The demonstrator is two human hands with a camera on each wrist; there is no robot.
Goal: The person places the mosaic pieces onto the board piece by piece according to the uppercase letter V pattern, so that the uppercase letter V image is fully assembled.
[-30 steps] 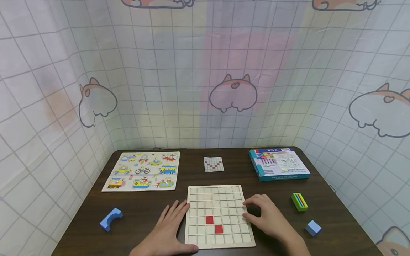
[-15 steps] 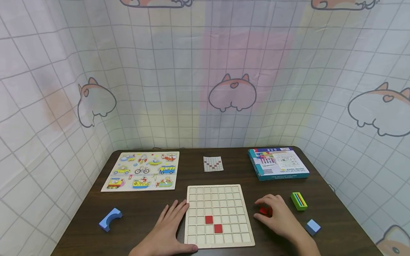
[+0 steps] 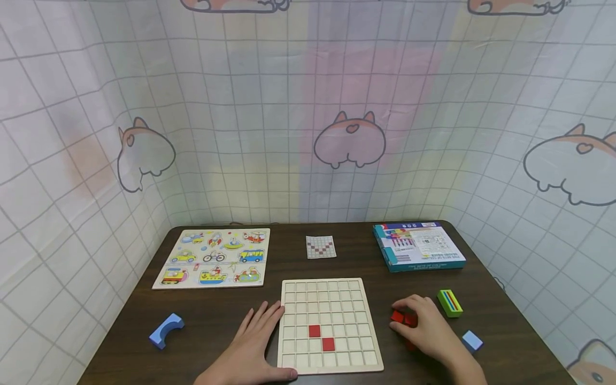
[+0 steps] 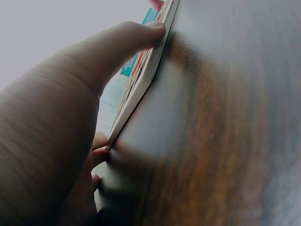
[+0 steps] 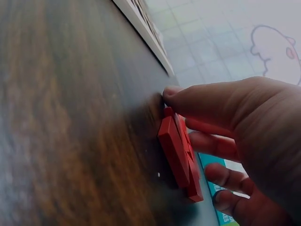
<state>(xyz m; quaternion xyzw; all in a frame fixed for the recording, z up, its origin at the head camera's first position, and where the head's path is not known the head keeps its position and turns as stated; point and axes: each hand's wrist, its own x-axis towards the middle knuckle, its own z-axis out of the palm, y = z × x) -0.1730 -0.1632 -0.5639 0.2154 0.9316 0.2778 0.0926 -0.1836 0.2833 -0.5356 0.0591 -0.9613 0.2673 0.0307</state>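
Left hand (image 3: 254, 347): relaxed, fingers spread, touching the board (image 3: 348, 306)
Right hand (image 3: 425, 327): curved over red tiles (image 3: 398, 316); cannot tell if pinching
Red tiles: tabletop (image 3: 216, 313), right of board
Board: two red squares (image 3: 314, 331) inside

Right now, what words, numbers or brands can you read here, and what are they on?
"FIVE SETS OF": front edge of the teal box; the rest of that line is too blurred.
Top of the box: print too small to read.
Picture board and small paper card: no legible words.
Gridded board and red tiles: no writing visible.
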